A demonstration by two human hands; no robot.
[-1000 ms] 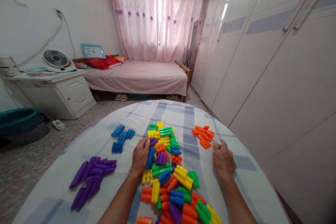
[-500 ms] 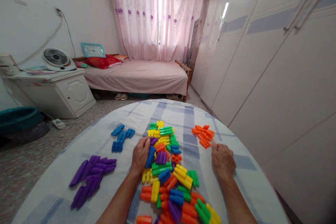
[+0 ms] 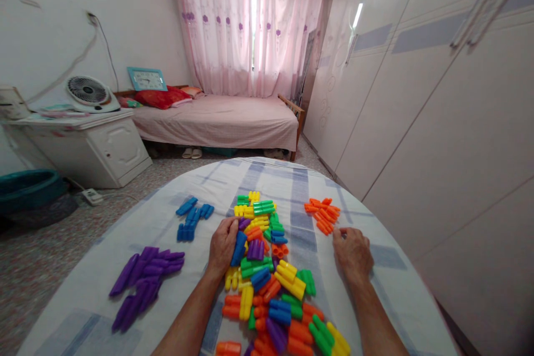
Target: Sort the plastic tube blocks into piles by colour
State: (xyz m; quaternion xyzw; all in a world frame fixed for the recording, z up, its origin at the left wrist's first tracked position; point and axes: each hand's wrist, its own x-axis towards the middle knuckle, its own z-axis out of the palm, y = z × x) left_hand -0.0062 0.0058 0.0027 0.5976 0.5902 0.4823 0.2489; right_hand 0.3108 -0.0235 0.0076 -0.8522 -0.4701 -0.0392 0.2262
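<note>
My left hand (image 3: pixel 223 245) lies on the near-left side of a mixed heap of coloured plastic blocks (image 3: pixel 275 283), its fingers curled round a blue block (image 3: pixel 239 248). My right hand (image 3: pixel 352 253) rests on the checked tablecloth (image 3: pixel 292 183) just below a small pile of orange blocks (image 3: pixel 322 213); its fingers are loosely bent with nothing visible in them. A group of blue blocks (image 3: pixel 192 217) lies to the left of my left hand. Purple blocks (image 3: pixel 144 281) are gathered further left and nearer.
The round table ends close on all sides. Beyond it stand a bed (image 3: pixel 217 122) with pink cover, a white cabinet (image 3: pixel 83 147) with a fan (image 3: pixel 89 92), and a white wardrobe (image 3: pixel 438 122) along the right. A teal basin (image 3: pixel 25 189) sits on the floor.
My right hand has drawn slightly back and left from the orange pile, its fingers curling in. My left hand has stayed on the blue block.
</note>
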